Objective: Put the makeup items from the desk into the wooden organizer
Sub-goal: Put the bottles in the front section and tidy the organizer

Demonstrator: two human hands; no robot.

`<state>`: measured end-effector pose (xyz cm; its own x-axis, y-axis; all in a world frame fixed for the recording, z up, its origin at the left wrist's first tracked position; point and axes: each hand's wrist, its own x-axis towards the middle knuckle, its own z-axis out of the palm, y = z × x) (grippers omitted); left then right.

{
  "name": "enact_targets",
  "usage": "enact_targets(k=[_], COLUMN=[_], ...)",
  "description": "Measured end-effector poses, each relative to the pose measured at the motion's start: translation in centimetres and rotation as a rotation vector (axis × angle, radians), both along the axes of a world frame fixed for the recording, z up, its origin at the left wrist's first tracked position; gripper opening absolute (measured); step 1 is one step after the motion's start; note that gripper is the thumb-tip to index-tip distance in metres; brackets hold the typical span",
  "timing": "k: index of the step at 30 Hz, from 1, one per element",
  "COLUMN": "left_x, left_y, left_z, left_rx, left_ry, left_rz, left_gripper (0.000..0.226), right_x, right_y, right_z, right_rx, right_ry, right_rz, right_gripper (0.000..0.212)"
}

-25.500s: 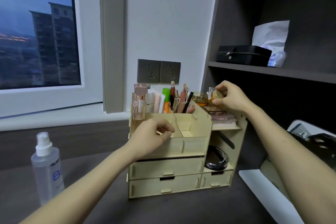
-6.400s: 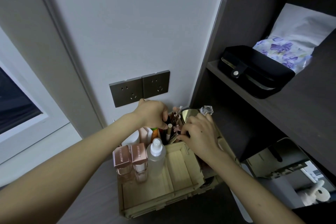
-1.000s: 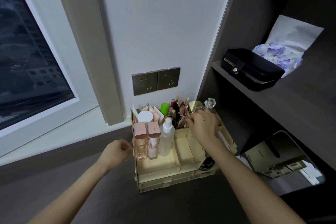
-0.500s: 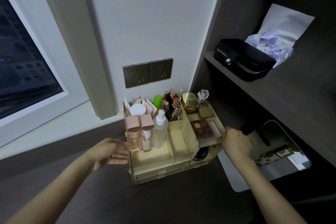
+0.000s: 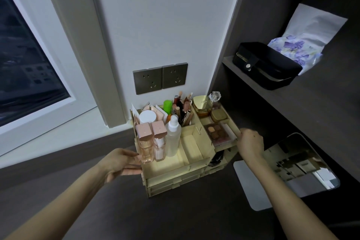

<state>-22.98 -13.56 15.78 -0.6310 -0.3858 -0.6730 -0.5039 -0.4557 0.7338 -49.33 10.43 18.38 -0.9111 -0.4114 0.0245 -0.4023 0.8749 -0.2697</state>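
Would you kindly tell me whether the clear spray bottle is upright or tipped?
Upright: the spray bottle stands nozzle-up in the wooden organizer, beside two pink-capped bottles.

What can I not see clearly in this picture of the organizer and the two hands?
All from the head view:
In the wooden organizer, closed drawer fronts hide any contents.
The black round item in the lower right bay is mostly hidden by the shelf above it.
On the right hand, the fingertips are hidden behind its own knuckles, so its grip on the organizer's side is unclear.
The lettering on the gold jar is too small to read.
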Motion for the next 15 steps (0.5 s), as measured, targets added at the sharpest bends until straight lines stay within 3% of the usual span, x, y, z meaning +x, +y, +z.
enact_targets(k=[7, 15], left_x=[-0.8, -0.8], left_y=[1.0, 1.0], left_z=[0.4, 0.3], left_rx=[0.018, 0.033], left_ry=[-0.006, 0.006], left_rz=[0.085, 0.113], left_gripper=[0.025, 0.027], right_x=[-1.6, -1.6], right_y=[-2.0, -1.9], right_z=[1.2, 1.2], right_rx=[0.021, 0.042], right_ry=[0.001, 0.004], right_rz=[0.016, 0.026], right_gripper=[0.026, 0.023])
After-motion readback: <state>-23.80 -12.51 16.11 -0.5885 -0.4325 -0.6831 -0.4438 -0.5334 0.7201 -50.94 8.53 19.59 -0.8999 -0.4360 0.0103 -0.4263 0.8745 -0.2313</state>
